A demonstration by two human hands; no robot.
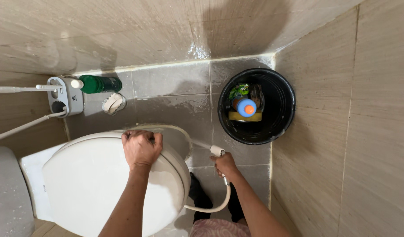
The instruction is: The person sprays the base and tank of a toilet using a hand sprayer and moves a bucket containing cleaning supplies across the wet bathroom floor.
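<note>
My left hand grips the front edge of the white toilet lid, which is lifted a little off the bowl rim. My right hand is closed around a white bidet sprayer. The sprayer's nozzle points left toward the bowl rim. A white hose loops down from the sprayer. The inside of the bowl is hidden by the lid.
A black bucket in the far right corner holds a blue bottle with an orange cap and a yellow sponge. A green bottle, a grey wall bracket and a floor drain lie at the far left. Wet grey floor tiles surround the bowl; beige tiled walls close in.
</note>
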